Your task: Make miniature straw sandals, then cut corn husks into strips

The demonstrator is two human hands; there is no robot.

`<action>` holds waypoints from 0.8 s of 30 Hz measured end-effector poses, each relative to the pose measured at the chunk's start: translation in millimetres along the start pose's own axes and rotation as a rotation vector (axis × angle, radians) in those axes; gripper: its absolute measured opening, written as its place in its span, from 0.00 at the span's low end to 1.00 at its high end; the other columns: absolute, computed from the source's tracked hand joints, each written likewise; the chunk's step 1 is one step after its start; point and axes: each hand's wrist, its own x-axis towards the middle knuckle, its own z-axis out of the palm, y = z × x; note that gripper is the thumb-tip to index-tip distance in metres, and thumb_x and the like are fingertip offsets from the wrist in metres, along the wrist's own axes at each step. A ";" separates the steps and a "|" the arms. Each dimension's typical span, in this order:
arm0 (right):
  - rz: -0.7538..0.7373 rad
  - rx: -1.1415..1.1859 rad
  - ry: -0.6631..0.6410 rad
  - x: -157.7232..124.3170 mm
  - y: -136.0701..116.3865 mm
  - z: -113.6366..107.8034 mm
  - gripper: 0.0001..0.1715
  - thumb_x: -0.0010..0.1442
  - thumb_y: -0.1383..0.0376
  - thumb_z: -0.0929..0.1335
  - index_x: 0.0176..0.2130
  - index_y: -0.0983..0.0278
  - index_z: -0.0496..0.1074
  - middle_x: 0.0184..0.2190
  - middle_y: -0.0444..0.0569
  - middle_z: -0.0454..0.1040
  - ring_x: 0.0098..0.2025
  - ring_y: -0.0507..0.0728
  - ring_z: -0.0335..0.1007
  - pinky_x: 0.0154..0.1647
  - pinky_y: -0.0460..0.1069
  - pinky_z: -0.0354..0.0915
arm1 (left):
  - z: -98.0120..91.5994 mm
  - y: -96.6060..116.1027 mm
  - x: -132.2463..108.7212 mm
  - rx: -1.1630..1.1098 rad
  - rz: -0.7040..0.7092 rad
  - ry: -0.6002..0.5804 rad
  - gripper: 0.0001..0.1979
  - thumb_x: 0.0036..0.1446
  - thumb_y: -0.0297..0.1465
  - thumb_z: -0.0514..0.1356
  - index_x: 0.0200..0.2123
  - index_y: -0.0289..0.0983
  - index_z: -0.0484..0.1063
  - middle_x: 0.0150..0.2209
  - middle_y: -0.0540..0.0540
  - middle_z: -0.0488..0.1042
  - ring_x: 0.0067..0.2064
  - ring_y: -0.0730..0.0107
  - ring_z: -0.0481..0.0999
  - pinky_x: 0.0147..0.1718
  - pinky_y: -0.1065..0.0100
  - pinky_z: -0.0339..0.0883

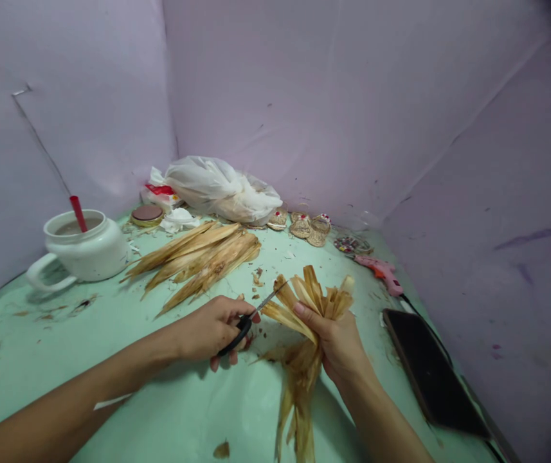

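My left hand (205, 329) is closed round the dark handles of a pair of scissors (242, 331). The metal blades point up and to the right, with their tips at the edge of a bundle of dried corn husks (299, 373). That bundle is gripped in my right hand (343, 344), thumb pressed across it. Its cut, ragged ends fan out above the fist, and long strips hang down below onto the table. Beyond my left hand, a pile of more dried husks (207, 257) lies flat on the table.
At the left stands a white pot-shaped mug (89, 254) of murky liquid holding a red tube. A plastic bag (227, 186), a round tin (146, 215) and woven ornaments (311, 228) line the back. A pink glue gun (382, 273) and a phone (434, 373) lie at the right.
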 end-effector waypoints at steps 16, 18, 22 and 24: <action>0.060 -0.024 -0.045 -0.1 -0.5 -0.9 0.23 0.37 0.64 0.76 0.37 0.65 0.75 0.31 0.48 0.79 0.31 0.59 0.74 0.33 0.51 0.70 | -3.9 3.2 -2.5 0.154 0.169 0.067 0.05 0.43 0.26 0.53 0.29 0.36 0.64 0.25 0.53 0.61 0.27 0.75 0.59 0.24 0.73 0.53; 0.046 -0.028 -0.048 -0.1 0.3 -0.8 0.24 0.37 0.65 0.76 0.38 0.64 0.75 0.32 0.48 0.79 0.32 0.59 0.74 0.33 0.51 0.70 | -3.8 1.8 -1.0 0.149 0.170 0.064 0.06 0.43 0.26 0.53 0.28 0.35 0.65 0.25 0.53 0.61 0.27 0.75 0.59 0.24 0.73 0.53; 0.037 -0.030 -0.046 -0.1 0.1 -0.5 0.27 0.37 0.64 0.76 0.40 0.64 0.74 0.33 0.49 0.79 0.33 0.60 0.74 0.34 0.52 0.70 | -3.7 -2.7 1.2 0.128 0.106 0.049 0.10 0.42 0.26 0.53 0.32 0.35 0.67 0.25 0.52 0.64 0.25 0.75 0.62 0.19 0.75 0.55; 0.044 -0.022 -0.043 0.3 -0.1 -0.8 0.27 0.37 0.64 0.76 0.40 0.65 0.74 0.33 0.50 0.79 0.33 0.60 0.74 0.34 0.52 0.69 | -2.9 -5.3 1.6 0.090 0.059 0.042 0.14 0.42 0.27 0.53 0.36 0.35 0.68 0.26 0.50 0.66 0.24 0.74 0.64 0.17 0.75 0.57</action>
